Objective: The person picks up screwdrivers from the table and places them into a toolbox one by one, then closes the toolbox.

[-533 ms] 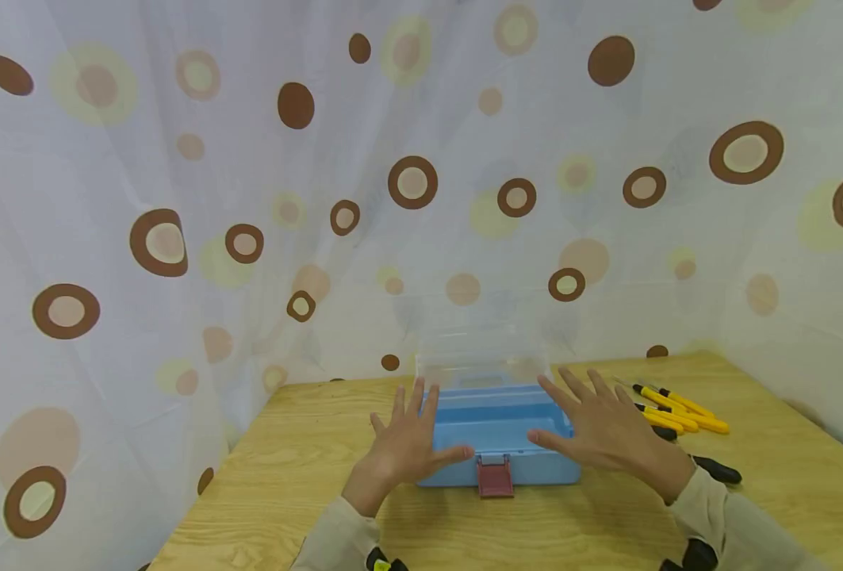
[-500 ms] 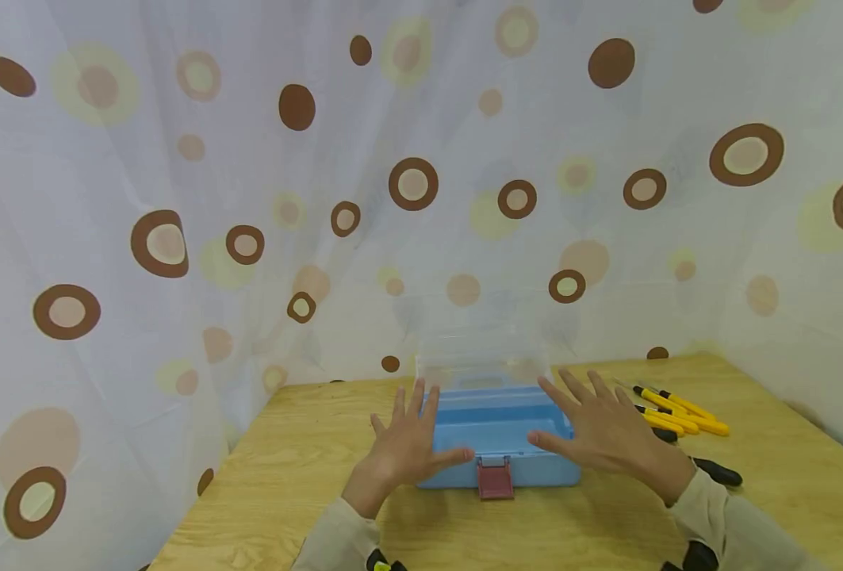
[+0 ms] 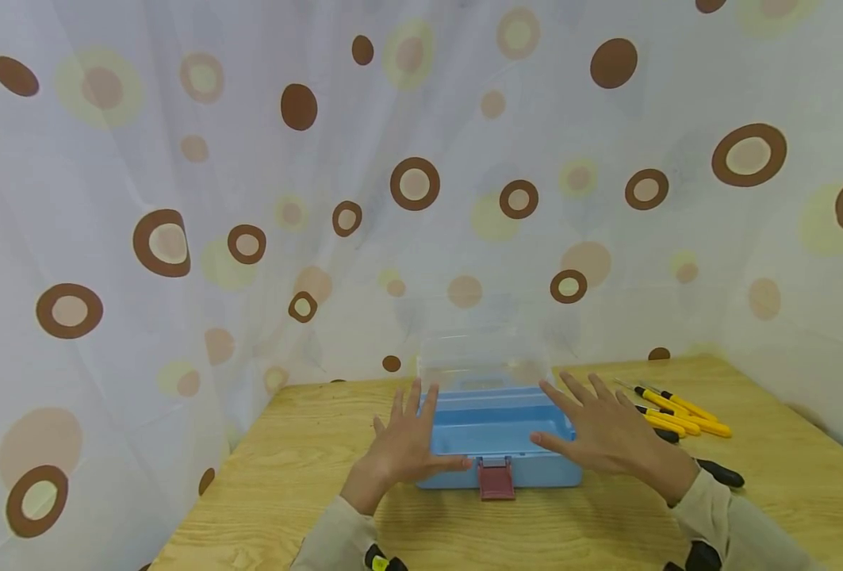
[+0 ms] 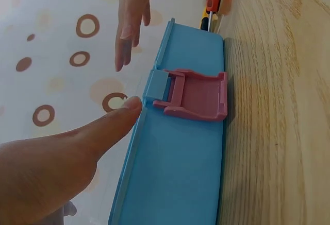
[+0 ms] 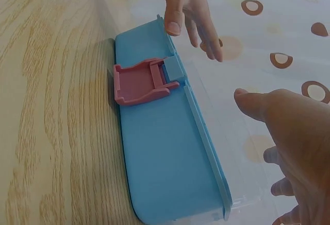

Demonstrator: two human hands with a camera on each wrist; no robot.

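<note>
A pale sheet (image 3: pixel 457 119) printed with brown, tan and yellow discs and rings forms the backdrop and the sides, softly creased at the left. Below it lies the table (image 3: pixel 307 476), a light wood-grained top whose far edge runs along the foot of the sheet. The blue box (image 3: pixel 546 471) sits on the table with its front wall toward the person, its clear lid (image 3: pixel 481 365) raised at the back against the sheet. Two beige sleeves (image 3: pixel 331 535) enter from below. The right hand (image 3: pixel 603 428), spread wide and holding nothing, is over the box's right end; the left hand (image 3: pixel 403 446), likewise spread and without a hold, is over the left end, its thumb overlapping the rim, contact uncertain. Yellow-handled tools (image 3: pixel 692 410) lie grouped on the table, right of the box, with a black handle (image 3: pixel 722 473) nearer the person. The pink latch (image 3: pixel 496 481) hangs unfastened at the middle of the front wall.
</note>
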